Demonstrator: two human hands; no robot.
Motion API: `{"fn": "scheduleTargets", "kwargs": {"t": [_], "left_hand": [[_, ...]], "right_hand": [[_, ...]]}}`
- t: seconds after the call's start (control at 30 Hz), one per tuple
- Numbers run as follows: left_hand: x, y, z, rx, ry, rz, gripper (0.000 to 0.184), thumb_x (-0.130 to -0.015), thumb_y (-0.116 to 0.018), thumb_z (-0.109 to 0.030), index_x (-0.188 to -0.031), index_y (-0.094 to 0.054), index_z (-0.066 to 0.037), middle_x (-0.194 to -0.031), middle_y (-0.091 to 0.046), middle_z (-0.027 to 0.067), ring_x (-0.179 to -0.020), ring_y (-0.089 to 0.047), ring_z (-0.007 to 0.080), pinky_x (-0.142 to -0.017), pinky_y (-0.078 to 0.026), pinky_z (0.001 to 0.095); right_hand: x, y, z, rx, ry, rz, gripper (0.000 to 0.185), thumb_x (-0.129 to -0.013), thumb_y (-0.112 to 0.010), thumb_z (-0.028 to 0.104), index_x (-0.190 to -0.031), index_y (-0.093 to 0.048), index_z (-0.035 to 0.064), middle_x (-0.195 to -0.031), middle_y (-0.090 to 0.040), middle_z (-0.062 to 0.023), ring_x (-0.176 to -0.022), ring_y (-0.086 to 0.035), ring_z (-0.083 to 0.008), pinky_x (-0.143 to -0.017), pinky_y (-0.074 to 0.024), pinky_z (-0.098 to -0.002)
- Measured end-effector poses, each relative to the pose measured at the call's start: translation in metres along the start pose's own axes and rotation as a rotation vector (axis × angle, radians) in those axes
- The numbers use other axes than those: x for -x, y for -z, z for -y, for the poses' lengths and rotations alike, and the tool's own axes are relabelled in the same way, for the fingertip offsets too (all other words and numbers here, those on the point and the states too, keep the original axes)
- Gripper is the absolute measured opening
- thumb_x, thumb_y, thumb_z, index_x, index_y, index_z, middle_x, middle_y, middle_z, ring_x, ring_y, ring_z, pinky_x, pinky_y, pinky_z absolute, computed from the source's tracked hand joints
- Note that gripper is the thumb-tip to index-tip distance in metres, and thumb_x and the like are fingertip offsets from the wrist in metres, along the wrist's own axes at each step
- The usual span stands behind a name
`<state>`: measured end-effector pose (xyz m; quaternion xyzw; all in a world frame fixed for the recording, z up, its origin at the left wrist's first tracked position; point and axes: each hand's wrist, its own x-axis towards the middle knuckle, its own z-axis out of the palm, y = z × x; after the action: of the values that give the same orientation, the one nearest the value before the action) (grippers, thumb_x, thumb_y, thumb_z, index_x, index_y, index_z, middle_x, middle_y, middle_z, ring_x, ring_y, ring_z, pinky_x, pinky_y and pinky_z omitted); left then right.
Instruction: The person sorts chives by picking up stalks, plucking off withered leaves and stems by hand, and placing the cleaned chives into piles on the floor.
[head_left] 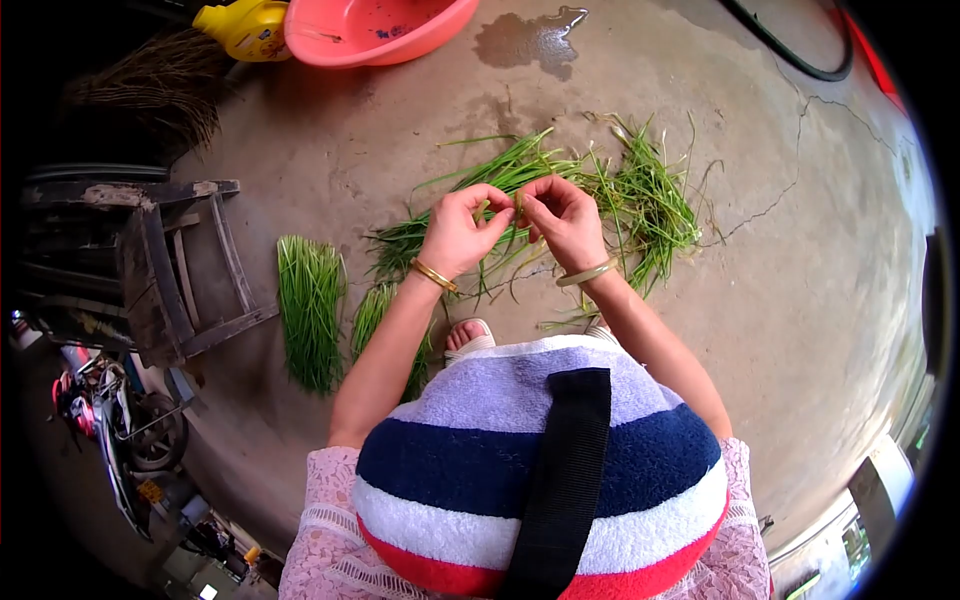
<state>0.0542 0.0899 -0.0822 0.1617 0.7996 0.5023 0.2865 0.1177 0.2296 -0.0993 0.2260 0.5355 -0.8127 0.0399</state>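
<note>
My left hand (462, 232), a gold bangle at its wrist, is closed in a pinch with a bit of green chive stalk (481, 210) showing at its fingers. Close beside it, almost touching, my right hand (566, 225) pinches a small yellowish-green piece of stalk, and a pale bangle circles that wrist. Both hands are above a loose heap of chives (645, 195) on the floor. Longer chives (520, 160) lie beyond my fingers. To the left rests a neat chive bundle (310, 310), and another bundle (372, 318) is partly hidden by my left forearm.
A pink basin (375, 50) and a yellow jug (245, 28) stand at the far left, near a twig broom (150, 85). A wooden stool (190, 265) is at left. Water (535, 40) wets the concrete, and a black hose (800, 62) curves at far right.
</note>
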Motion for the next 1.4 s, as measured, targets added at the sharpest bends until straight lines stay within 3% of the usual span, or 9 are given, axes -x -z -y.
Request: {"fn": "scheduleTargets", "kwargs": {"t": [0.13,0.33,0.47,0.53,0.77,1.07,1.27,1.33,1.4], "left_hand": [[0.000,-0.006,0.005,0.124,-0.050,-0.031,0.008,-0.076,-0.058,-0.001,-0.083,-0.056,-0.001,-0.076,-0.056,-0.0030,-0.056,-0.041,0.0005,-0.049,-0.033,0.0152],[0.002,-0.003,0.000,0.018,-0.042,-0.012,0.009,-0.076,-0.058,-0.001,-0.084,-0.055,-0.002,-0.077,-0.055,-0.0027,-0.053,-0.037,-0.0005,-0.046,-0.030,0.0160],[0.000,-0.003,-0.003,-0.106,-0.108,-0.020,0.009,-0.075,-0.059,-0.001,-0.083,-0.055,-0.003,-0.076,-0.055,-0.0025,-0.053,-0.038,-0.0003,-0.046,-0.030,0.0160],[0.000,-0.003,-0.006,-0.083,-0.023,0.029,0.007,-0.076,-0.059,-0.002,-0.082,-0.055,-0.002,-0.075,-0.056,-0.0019,-0.054,-0.041,0.0006,-0.046,-0.031,0.0162],[-0.002,-0.007,0.006,0.051,-0.065,0.019,0.006,-0.078,-0.059,-0.005,-0.080,-0.055,-0.002,-0.072,-0.056,-0.0019,-0.060,-0.046,0.0028,-0.049,-0.034,0.0174],[0.002,-0.004,-0.009,-0.209,-0.107,0.017,0.009,-0.077,-0.059,-0.008,-0.080,-0.053,-0.002,-0.068,-0.052,0.0009,-0.057,-0.042,0.0052,-0.048,-0.033,0.0217],[0.004,0.005,-0.009,-0.286,-0.157,0.035,0.009,-0.078,-0.056,-0.010,-0.079,-0.051,-0.002,-0.065,-0.050,0.0021,-0.053,-0.038,0.0059,-0.046,-0.031,0.0224],[0.004,0.011,-0.005,-0.262,-0.051,0.023,0.008,-0.079,-0.056,-0.010,-0.079,-0.051,-0.003,-0.065,-0.051,0.0009,-0.053,-0.038,0.0054,-0.046,-0.031,0.0221],[0.002,0.019,0.004,-0.162,0.008,0.029,0.007,-0.083,-0.052,-0.009,-0.083,-0.049,-0.003,-0.069,-0.055,-0.0014,-0.060,-0.043,0.0039,-0.054,-0.035,0.0187]], "right_hand": [[-0.001,-0.001,-0.011,-0.169,0.019,-0.048,0.015,-0.078,-0.056,0.004,-0.091,-0.049,-0.0014,-0.076,-0.055,-0.0056,-0.064,-0.057,-0.0120,-0.054,-0.0494,-0.0231],[0.002,0.002,-0.007,-0.290,0.013,-0.015,0.026,-0.076,-0.056,-0.001,-0.099,-0.044,-0.0025,-0.085,-0.051,-0.0077,-0.072,-0.058,-0.0166,-0.060,-0.0519,-0.0259],[0.002,0.005,-0.008,-0.255,0.031,0.001,0.029,-0.075,-0.056,-0.002,-0.101,-0.043,-0.0030,-0.086,-0.051,-0.0078,-0.072,-0.058,-0.0160,-0.061,-0.0518,-0.0255],[0.001,0.007,-0.010,-0.247,0.029,-0.003,0.031,-0.074,-0.057,-0.003,-0.102,-0.042,-0.0033,-0.085,-0.052,-0.0077,-0.072,-0.058,-0.0158,-0.061,-0.0519,-0.0254],[0.002,0.010,-0.004,-0.232,-0.010,0.022,0.036,-0.074,-0.059,-0.002,-0.105,-0.041,-0.0029,-0.082,-0.055,-0.0070,-0.071,-0.058,-0.0144,-0.060,-0.0507,-0.0239],[-0.003,0.008,0.007,-0.125,0.062,0.013,0.046,-0.070,-0.065,-0.002,-0.109,-0.041,-0.0012,-0.082,-0.058,-0.0065,-0.073,-0.057,-0.0112,-0.064,-0.0482,-0.0210],[-0.009,0.024,0.027,-0.195,0.187,-0.202,0.042,-0.070,-0.065,-0.002,-0.105,-0.042,-0.0055,-0.076,-0.060,-0.0078,-0.068,-0.057,-0.0128,-0.065,-0.0480,-0.0232],[-0.011,0.035,0.035,-0.198,0.210,-0.219,0.042,-0.071,-0.065,0.000,-0.105,-0.041,-0.0062,-0.076,-0.060,-0.0084,-0.067,-0.057,-0.0123,-0.063,-0.0475,-0.0224],[-0.012,0.042,0.033,-0.193,0.204,-0.240,0.037,-0.071,-0.065,0.001,-0.102,-0.046,-0.0053,-0.076,-0.061,-0.0077,-0.064,-0.057,-0.0106,-0.059,-0.0465,-0.0207]]}}
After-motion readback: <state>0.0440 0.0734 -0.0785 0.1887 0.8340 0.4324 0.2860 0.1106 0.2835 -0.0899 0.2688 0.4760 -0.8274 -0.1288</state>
